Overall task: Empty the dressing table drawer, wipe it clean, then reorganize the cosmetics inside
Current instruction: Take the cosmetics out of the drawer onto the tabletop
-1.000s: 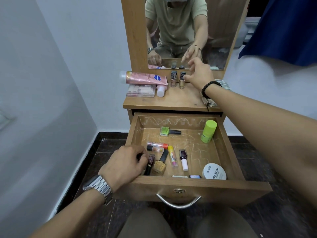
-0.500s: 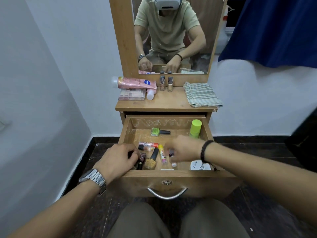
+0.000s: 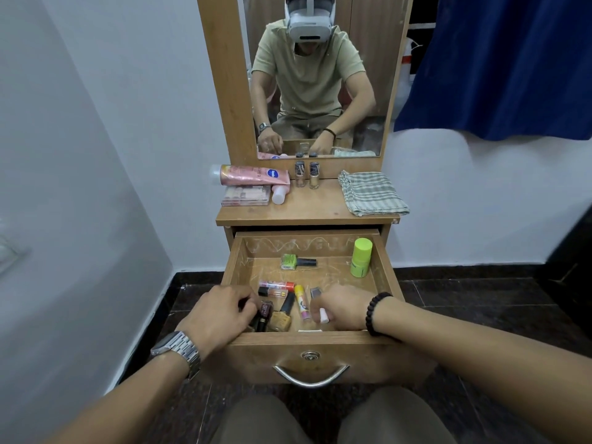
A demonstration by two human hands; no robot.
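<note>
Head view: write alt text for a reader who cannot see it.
Both hands reach into an open wooden drawer of scattered cosmetics: the left hand grips a dark bottle, the right hand a white-capped tube. On the tabletop lie a pink tube and a folded checked cloth.

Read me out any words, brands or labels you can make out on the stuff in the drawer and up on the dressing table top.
No text reads clearly enough to quote.
Pink tube on the top: a round blue logo, lettering too small to read.
Dark bottle by the left hand: gold print, blurred.
Lime green bottle in the drawer: faint print, unreadable.
Yellow tube: a picture, no legible words.
</note>
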